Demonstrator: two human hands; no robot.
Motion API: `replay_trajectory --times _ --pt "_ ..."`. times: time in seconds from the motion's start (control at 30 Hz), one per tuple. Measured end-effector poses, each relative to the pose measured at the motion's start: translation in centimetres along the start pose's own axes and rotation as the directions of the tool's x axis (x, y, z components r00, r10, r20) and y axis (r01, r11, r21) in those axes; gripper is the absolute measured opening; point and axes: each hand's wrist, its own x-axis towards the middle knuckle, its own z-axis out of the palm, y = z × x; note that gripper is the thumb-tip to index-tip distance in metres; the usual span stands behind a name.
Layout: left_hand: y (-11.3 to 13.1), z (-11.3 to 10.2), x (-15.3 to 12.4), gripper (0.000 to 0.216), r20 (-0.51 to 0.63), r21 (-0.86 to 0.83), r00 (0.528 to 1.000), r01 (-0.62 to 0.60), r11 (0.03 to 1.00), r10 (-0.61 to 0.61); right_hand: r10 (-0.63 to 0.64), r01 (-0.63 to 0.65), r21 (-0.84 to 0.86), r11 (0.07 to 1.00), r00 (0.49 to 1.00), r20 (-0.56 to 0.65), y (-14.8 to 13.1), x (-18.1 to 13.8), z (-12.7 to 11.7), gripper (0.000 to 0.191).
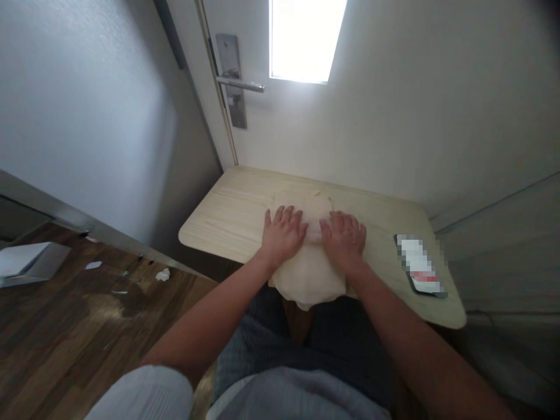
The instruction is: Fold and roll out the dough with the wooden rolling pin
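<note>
A thin cream-coloured sheet (pixel 307 280) lies across the small table, and its rounded near end droops over the front edge. Whether it is cloth or dough I cannot tell. On its left side rests my left hand (pixel 285 232), open, palm down with fingers spread. My right hand (pixel 345 236) presses on the right side, palm down, fingers stretched and slightly bent. Between the two thumbs a pale, whitish band (pixel 314 229) shows, too blurred to name. A small yellowish bit (pixel 317 193) sits just beyond the fingertips.
The light wooden table (pixel 227 204) stands against a white door with a metal handle (pixel 240 84). A phone (pixel 420 265), partly pixelated, lies at the table's right end. A white box (pixel 32 262) and paper scraps (pixel 163 275) are on the wooden floor at left.
</note>
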Motion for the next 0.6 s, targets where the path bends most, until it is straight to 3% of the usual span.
replay_trajectory --times 0.17,0.3,0.43,0.6 --pt "1.4 -0.4 -4.0 0.052 -0.040 0.000 0.999 -0.003 1.000 0.003 -0.046 0.046 -0.018 0.999 0.999 -0.027 0.6 -4.7 -1.1 0.050" --pt "2.4 0.2 -6.0 0.054 -0.047 0.004 0.998 0.053 0.999 -0.052 -0.058 0.057 -0.011 0.998 0.998 -0.038 1.2 -6.5 -1.5 0.053" --pt "2.7 0.5 -6.0 0.057 -0.054 0.004 0.997 0.064 0.998 -0.063 -0.027 0.027 -0.011 1.000 0.999 -0.022 1.6 -6.2 -1.5 0.056" --pt "2.0 0.4 -3.7 0.060 -0.048 0.006 0.998 0.046 0.999 -0.046 -0.003 0.003 -0.013 1.000 1.000 0.011 1.4 -3.7 -0.8 0.058"
